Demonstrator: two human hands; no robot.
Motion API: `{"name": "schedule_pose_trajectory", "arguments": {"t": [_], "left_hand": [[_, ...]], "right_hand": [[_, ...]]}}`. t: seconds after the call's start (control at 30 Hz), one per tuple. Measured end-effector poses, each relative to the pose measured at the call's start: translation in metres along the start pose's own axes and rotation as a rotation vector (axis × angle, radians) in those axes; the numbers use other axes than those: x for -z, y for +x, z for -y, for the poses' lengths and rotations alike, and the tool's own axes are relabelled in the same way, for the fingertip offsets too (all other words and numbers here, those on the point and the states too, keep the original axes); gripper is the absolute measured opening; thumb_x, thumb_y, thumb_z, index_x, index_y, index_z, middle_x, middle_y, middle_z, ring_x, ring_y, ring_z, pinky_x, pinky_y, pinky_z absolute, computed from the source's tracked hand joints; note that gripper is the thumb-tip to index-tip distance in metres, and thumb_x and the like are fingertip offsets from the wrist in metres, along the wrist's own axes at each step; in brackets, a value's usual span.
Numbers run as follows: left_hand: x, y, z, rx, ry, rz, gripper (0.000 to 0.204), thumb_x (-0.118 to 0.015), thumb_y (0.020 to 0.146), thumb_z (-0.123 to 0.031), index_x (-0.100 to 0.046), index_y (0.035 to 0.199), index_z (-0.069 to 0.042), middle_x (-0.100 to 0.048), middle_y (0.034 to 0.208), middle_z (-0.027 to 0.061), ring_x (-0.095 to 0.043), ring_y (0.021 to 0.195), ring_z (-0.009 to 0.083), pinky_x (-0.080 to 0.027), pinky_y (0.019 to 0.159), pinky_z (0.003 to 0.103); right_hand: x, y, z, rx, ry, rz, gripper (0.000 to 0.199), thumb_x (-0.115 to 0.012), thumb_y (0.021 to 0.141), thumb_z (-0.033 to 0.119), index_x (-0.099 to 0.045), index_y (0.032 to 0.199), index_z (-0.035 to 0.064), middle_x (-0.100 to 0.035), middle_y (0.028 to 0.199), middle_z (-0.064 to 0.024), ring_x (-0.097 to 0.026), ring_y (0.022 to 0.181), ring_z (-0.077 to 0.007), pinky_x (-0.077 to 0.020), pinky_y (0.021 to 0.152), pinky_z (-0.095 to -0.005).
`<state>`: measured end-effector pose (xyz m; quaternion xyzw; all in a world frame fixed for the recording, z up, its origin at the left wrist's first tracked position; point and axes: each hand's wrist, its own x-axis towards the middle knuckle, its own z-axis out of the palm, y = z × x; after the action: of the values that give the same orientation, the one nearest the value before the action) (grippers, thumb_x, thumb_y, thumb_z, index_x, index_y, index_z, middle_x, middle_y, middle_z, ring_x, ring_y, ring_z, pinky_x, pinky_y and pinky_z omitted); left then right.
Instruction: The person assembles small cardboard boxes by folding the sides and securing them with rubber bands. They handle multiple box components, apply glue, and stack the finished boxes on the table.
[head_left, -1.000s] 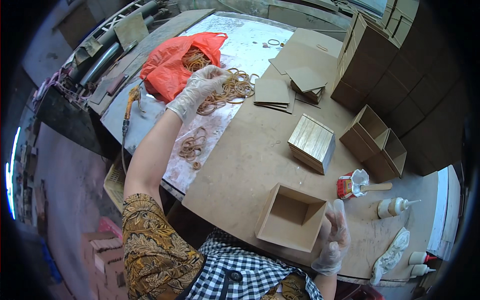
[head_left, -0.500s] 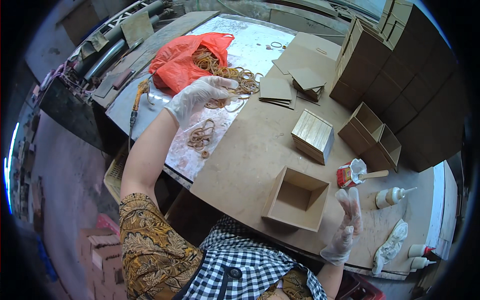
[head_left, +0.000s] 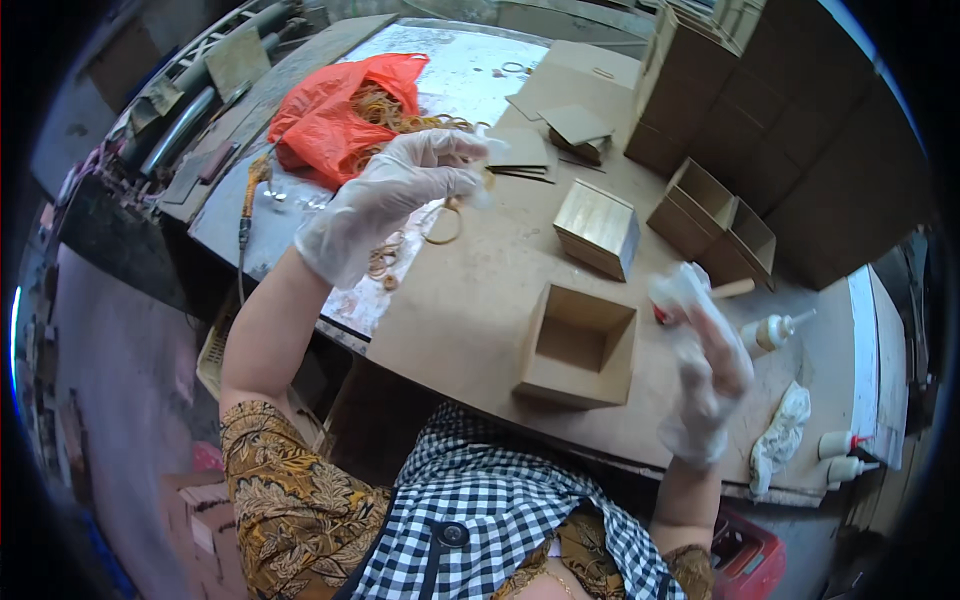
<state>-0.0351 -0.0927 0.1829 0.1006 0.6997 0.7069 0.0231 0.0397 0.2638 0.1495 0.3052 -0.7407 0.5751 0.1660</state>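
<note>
My left hand point(head_left: 390, 200), in a thin clear glove, is raised over the table with its fingers curled together. A tan rubber band point(head_left: 443, 238) hangs in a loop just under the fingers, and a bit of band shows at the fingertips. My right hand point(head_left: 705, 370), gloved too and slightly blurred, is up with its fingers stretched and nothing visible in them. Between the hands, an open brown fibreboard box point(head_left: 580, 385) rests near the table's front edge. My right hand partly covers a red tub point(head_left: 660, 314) with a wooden-handled tool point(head_left: 733, 289).
A red plastic bag point(head_left: 310, 110) spills rubber bands at the far left. Beyond the box sit a stack of wooden pieces point(head_left: 597, 225), thin boards point(head_left: 578, 124) and two-part boxes point(head_left: 700, 205). Tall stacked boxes point(head_left: 790, 150) rise far right. A glue bottle point(head_left: 768, 334) and crumpled glove point(head_left: 782, 440) lie right.
My left hand has drawn away from the rubber band heap toward the box, bringing a band along. My right hand has lifted and moved up past the box's right side. The view has shifted slightly.
</note>
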Motion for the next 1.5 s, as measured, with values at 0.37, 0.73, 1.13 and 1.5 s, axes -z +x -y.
{"name": "schedule_pose_trajectory", "arguments": {"t": [0.37, 0.73, 1.13, 1.5], "left_hand": [[-0.092, -0.051, -0.041, -0.005, -0.256, 0.209, 0.057, -0.073, 0.081, -0.014, -0.056, 0.134, 0.000, -0.065, 0.081, -0.0001, -0.061, 0.067, 0.0076, -0.048, 0.065, 0.020], [-0.102, 0.020, -0.001, -0.757, 0.300, -0.505, 0.060, -0.054, 0.082, 0.006, -0.049, 0.141, -0.003, -0.064, 0.116, 0.0082, -0.060, 0.104, 0.0143, -0.047, 0.091, 0.026], [-0.091, -0.133, 0.077, -0.316, 0.672, -0.295, 0.086, -0.060, 0.072, 0.003, -0.030, 0.152, -0.004, -0.031, 0.157, 0.0131, -0.025, 0.147, 0.0258, -0.015, 0.121, 0.041], [-0.082, -0.098, 0.078, -0.239, 0.513, -0.038, 0.090, -0.057, 0.073, 0.005, -0.023, 0.155, -0.004, -0.021, 0.162, 0.0165, -0.014, 0.152, 0.0275, -0.011, 0.121, 0.039]], "right_hand": [[-0.053, 0.067, 0.031, -0.432, 0.282, 0.219, 0.020, -0.079, 0.084, 0.014, -0.064, 0.086, 0.0016, -0.060, 0.072, 0.0018, -0.053, 0.063, -0.0034, -0.0440, 0.055, -0.0209], [-0.039, 0.081, 0.017, -0.123, -0.217, -0.066, 0.026, -0.061, 0.085, 0.008, -0.055, 0.110, 0.0020, -0.061, 0.094, -0.0076, -0.058, 0.083, -0.0152, -0.0499, 0.075, -0.0290], [-0.002, -0.058, -0.004, -0.509, -0.128, -0.069, 0.059, -0.067, 0.077, 0.002, -0.048, 0.132, 0.0088, -0.061, 0.118, -0.0038, -0.057, 0.114, -0.0154, -0.0395, 0.101, -0.0363], [0.000, -0.053, -0.035, -0.536, -0.104, 0.008, 0.078, -0.066, 0.073, 0.000, -0.039, 0.145, 0.0078, -0.057, 0.132, -0.0076, -0.051, 0.127, -0.0188, -0.0336, 0.111, -0.0385]]}}
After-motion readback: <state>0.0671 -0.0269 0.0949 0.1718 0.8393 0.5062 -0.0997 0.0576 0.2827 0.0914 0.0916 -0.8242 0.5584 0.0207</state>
